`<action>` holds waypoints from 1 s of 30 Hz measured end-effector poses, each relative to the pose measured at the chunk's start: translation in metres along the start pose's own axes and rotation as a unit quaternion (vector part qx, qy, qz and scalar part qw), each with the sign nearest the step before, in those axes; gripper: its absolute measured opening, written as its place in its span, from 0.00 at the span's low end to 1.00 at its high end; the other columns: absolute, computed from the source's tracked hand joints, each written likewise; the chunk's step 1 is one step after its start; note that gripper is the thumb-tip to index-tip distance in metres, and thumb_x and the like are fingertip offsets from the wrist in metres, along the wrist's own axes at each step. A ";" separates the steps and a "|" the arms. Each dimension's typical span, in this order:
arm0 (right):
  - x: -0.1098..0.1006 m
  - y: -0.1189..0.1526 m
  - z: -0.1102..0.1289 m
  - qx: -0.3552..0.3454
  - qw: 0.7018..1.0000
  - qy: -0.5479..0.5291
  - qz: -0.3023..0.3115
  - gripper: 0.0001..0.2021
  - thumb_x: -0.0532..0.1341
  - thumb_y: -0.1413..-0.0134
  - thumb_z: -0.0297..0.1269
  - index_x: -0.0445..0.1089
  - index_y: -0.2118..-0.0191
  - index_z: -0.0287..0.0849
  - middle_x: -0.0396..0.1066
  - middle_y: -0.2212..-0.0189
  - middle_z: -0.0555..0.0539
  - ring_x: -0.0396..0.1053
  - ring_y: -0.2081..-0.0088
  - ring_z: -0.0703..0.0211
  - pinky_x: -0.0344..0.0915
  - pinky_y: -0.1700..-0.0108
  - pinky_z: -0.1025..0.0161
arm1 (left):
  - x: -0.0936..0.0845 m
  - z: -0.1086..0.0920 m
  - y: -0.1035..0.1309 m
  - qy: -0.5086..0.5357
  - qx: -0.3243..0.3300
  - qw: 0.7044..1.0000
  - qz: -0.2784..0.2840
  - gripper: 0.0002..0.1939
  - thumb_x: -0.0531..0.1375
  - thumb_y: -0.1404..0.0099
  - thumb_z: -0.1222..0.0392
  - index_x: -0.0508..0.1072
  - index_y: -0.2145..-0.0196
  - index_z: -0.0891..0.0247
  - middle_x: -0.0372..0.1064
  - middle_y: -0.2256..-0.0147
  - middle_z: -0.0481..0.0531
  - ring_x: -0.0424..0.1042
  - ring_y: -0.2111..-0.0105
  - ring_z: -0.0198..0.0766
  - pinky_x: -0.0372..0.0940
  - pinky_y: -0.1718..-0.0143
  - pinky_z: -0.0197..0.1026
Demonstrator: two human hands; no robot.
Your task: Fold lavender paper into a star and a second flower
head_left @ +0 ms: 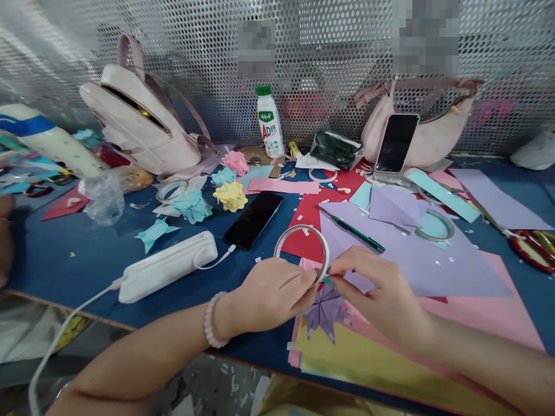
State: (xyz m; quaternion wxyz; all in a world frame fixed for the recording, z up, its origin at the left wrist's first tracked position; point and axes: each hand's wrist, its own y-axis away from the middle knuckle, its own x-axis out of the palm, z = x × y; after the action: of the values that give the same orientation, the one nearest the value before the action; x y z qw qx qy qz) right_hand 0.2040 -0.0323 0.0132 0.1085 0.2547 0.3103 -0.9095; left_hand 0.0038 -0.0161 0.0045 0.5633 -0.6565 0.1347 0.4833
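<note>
My left hand, with a pink bead bracelet at the wrist, grips a roll of tape that stands on edge. Just to its right, my right hand pinches with thumb and forefinger at the roll's lower side; the small piece between the fingertips is hard to make out. Below and between both hands lies a folded purple paper star with small white bits on its points. It rests over stacked pink and yellow sheets.
Purple paper, a green pen, a black phone, a white power bank, folded paper stars, a bottle, bags and red-handled scissors surround the hands. Another person's arm shows at the left edge.
</note>
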 end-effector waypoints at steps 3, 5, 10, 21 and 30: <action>0.001 0.001 0.001 0.009 1.000 -0.017 -0.002 0.08 0.57 0.46 0.22 0.69 0.67 0.42 0.72 0.73 0.51 0.68 0.70 0.64 0.66 0.67 0.68 | 0.000 0.000 0.001 -0.008 0.000 1.000 0.001 0.08 0.49 0.29 0.64 0.67 0.63 0.66 0.72 0.78 0.49 0.71 0.79 0.36 0.62 0.79 0.37; 0.001 0.001 0.002 0.016 1.000 -0.026 -0.002 0.08 0.57 0.46 0.22 0.68 0.68 0.42 0.71 0.73 0.51 0.68 0.70 0.64 0.66 0.68 0.68 | 0.001 0.000 0.001 -0.011 0.000 1.000 0.002 0.08 0.50 0.30 0.65 0.67 0.63 0.67 0.72 0.78 0.49 0.71 0.79 0.37 0.61 0.79 0.37; 0.001 0.002 0.001 0.010 1.000 0.009 -0.002 0.07 0.55 0.46 0.24 0.64 0.68 0.43 0.69 0.74 0.51 0.67 0.72 0.63 0.65 0.69 0.67 | 0.001 0.001 0.000 -0.015 0.006 1.000 0.008 0.08 0.50 0.30 0.65 0.67 0.63 0.68 0.71 0.78 0.49 0.71 0.80 0.38 0.61 0.79 0.37; 0.003 0.006 -0.011 -0.074 0.989 0.117 0.053 0.10 0.51 0.37 0.29 0.68 0.67 0.40 0.68 0.75 0.48 0.63 0.72 0.61 0.59 0.67 0.64 | 0.002 0.000 0.004 -0.050 0.029 0.998 0.040 0.07 0.51 0.31 0.67 0.67 0.60 0.70 0.71 0.77 0.49 0.70 0.80 0.38 0.60 0.80 0.38; 0.000 -0.002 -0.013 -0.121 0.987 0.066 0.082 0.11 0.50 0.50 0.22 0.59 0.78 0.42 0.54 0.82 0.54 0.48 0.77 0.65 0.48 0.74 0.67 | -0.004 -0.002 -0.004 0.025 0.017 0.998 0.046 0.15 0.44 0.29 0.65 0.70 0.67 0.67 0.71 0.79 0.50 0.67 0.81 0.35 0.58 0.81 0.38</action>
State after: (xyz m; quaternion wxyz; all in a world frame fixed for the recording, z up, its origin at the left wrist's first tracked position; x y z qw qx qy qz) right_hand 0.2084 -0.0232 0.0054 0.1918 0.3235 0.4031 -0.8343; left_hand 0.0058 -0.0179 0.0095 0.5482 -0.6518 0.1869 0.4896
